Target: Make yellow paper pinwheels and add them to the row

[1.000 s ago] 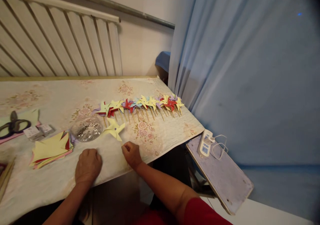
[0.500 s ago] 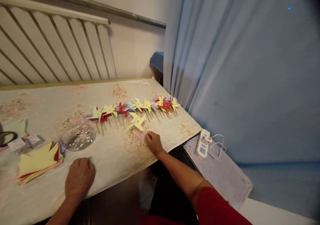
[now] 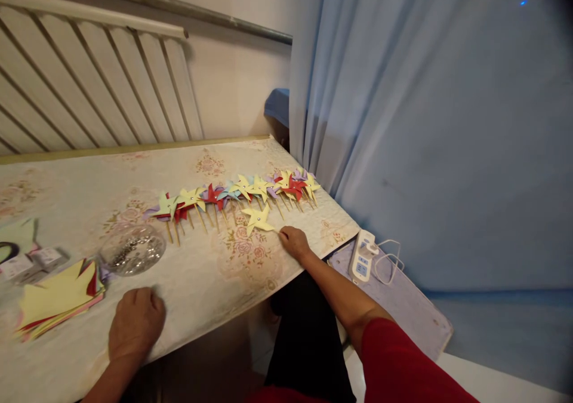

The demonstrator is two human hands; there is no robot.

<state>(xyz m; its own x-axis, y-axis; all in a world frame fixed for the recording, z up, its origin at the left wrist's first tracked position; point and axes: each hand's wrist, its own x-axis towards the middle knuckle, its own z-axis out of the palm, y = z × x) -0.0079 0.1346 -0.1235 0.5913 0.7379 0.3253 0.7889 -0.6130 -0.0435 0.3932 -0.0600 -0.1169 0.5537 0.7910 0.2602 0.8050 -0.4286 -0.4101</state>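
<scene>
My right hand (image 3: 294, 243) is closed in a pinch at the lower end of a yellow paper pinwheel (image 3: 258, 218); its stick is mostly hidden. That pinwheel lies just in front of a row of finished pinwheels (image 3: 215, 196) in yellow, red, blue, purple and pale green, their wooden sticks pointing toward me. Near the front table edge rests my left hand (image 3: 136, 324), fingers curled under in a loose fist with nothing showing in it. Beyond it stands a clear round dish (image 3: 134, 251) of small metal pins. To its left lies a stack of cut paper sheets (image 3: 58, 295), yellow on top.
Small boxes (image 3: 49, 257) and black-handled scissors (image 3: 8, 251) sit at the table's left. A power strip (image 3: 362, 262) with a white cable is on a low purple board (image 3: 403, 316) at right. A radiator (image 3: 98, 80) and blue curtain (image 3: 425, 140) bound the table.
My right hand has moved to the right, carrying the yellow pinwheel along and turning it beside the row. My left hand stays resting on the table. The view has shifted slightly.
</scene>
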